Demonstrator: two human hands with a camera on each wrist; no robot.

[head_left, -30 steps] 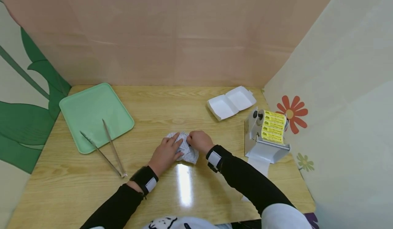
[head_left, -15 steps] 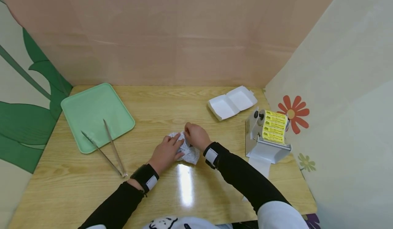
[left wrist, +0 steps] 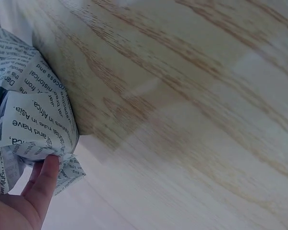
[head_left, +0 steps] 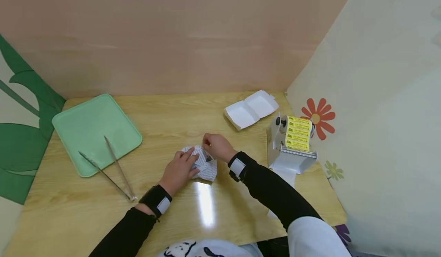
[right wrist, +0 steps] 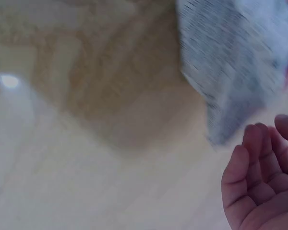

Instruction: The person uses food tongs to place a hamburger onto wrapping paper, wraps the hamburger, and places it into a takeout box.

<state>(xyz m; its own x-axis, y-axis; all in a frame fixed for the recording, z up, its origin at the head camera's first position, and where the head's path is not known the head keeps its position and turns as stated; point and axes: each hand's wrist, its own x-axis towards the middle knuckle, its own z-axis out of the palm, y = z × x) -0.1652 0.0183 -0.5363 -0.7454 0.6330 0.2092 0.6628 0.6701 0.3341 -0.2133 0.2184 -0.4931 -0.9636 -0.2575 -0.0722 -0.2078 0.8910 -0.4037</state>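
A bundle in printed newsprint-style paper lies on the table between my hands. Its folds look loose, with a dark spot on the right side in the head view; the contents are hidden. My left hand holds it from the left, fingers over the top. In the left wrist view a digit of that hand presses the paper near a loose corner. At the bundle's far right is my right hand, fingers loosely bent. The right wrist view shows the right hand just beside a paper corner, with nothing visible between its fingertips.
On the left, metal tongs lean across the edge of a green tray. An opened white box stands at the back right. Nearer sits a tape dispenser with a yellow label roll, and a pale strip hangs before it.
My right hand has moved from the bundle's right side toward its far side, then slightly off it. The left hand stays on the paper. The head view has shifted a little.
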